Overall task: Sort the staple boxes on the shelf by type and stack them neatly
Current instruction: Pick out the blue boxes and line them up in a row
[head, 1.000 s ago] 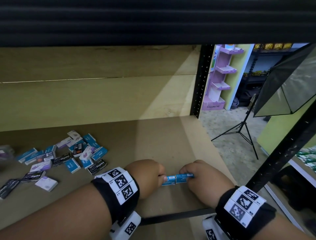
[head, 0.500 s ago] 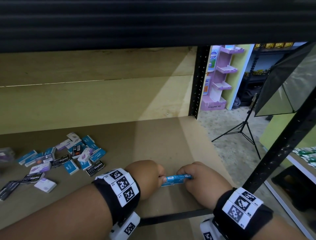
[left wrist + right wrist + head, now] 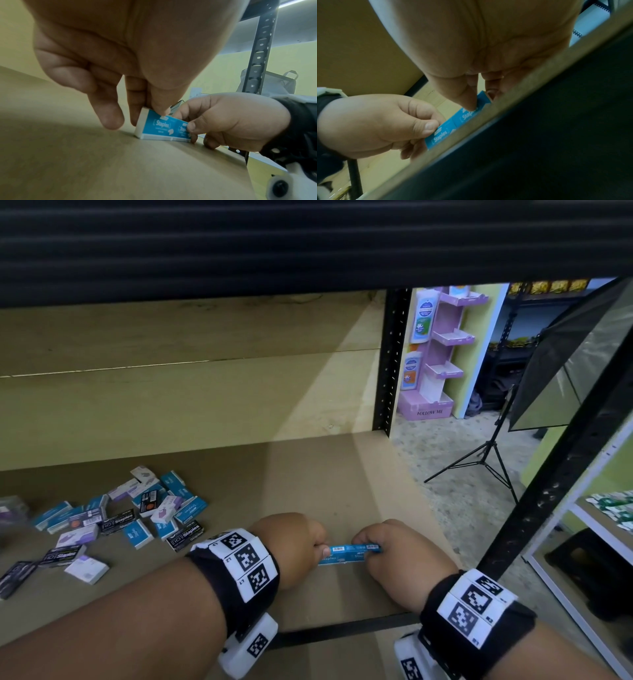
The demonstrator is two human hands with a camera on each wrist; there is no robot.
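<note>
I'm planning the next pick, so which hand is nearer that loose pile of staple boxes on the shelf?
Left. The left hand is between the loose pile and the right hand; each pinches one end of the blue boxes, well clear of the pile.

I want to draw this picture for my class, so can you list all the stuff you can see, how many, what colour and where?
blue staple boxes held: two, blue and white, side by side on edge near the shelf's front, between both hands
loose staple boxes: a scattered heap, too jumbled to count; blue, black, white-and-purple; left on the shelf
shelf board: one, tan, under everything
shelf post: one, black, back right corner
display stand: one, purple, on the floor behind the shelf
light stand: one, black tripod, on the floor at right
softbox: one, black and silver, upper right
left hand: one, fingers pinching the left box
right hand: one, fingers pinching the right box
</note>
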